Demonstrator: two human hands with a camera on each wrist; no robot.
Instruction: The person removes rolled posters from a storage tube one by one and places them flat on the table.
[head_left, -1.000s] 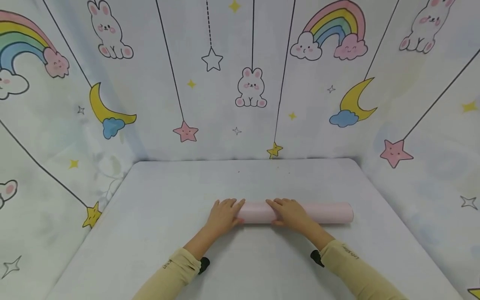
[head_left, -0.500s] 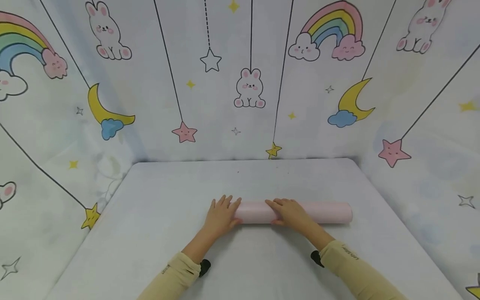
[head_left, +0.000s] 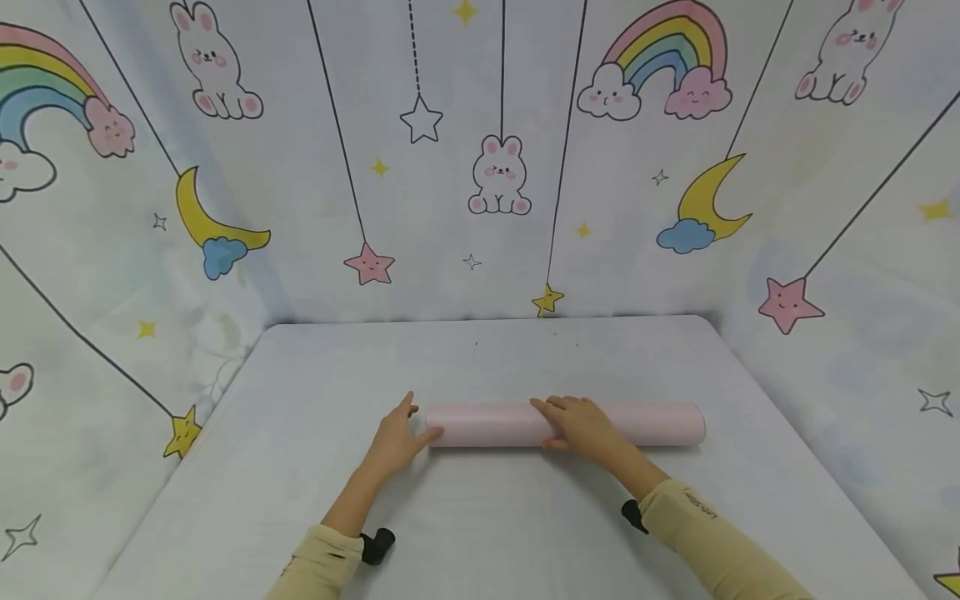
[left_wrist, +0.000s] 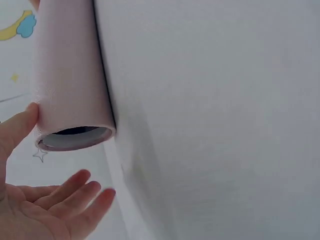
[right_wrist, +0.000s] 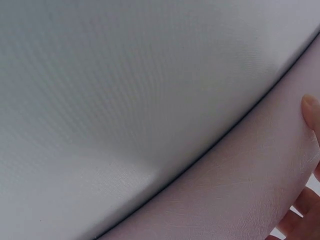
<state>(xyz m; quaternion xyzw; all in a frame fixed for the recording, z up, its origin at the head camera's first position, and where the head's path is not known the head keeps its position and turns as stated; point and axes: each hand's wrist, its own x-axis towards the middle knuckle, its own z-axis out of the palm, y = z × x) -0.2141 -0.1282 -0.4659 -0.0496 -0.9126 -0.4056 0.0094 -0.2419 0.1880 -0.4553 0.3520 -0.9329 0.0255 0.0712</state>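
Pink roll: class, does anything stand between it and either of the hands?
Nothing visible does: the left hand is right at the hollow left end of the roll, and the right hand grips its middle.

Pale walls (head_left: 300,208) printed with rabbits (head_left: 499,190), rainbows (head_left: 675,37), moons (head_left: 696,198) and stars (head_left: 370,264) rise beyond the far, left and right edges of a white table (head_left: 337,362) with rounded far corners.
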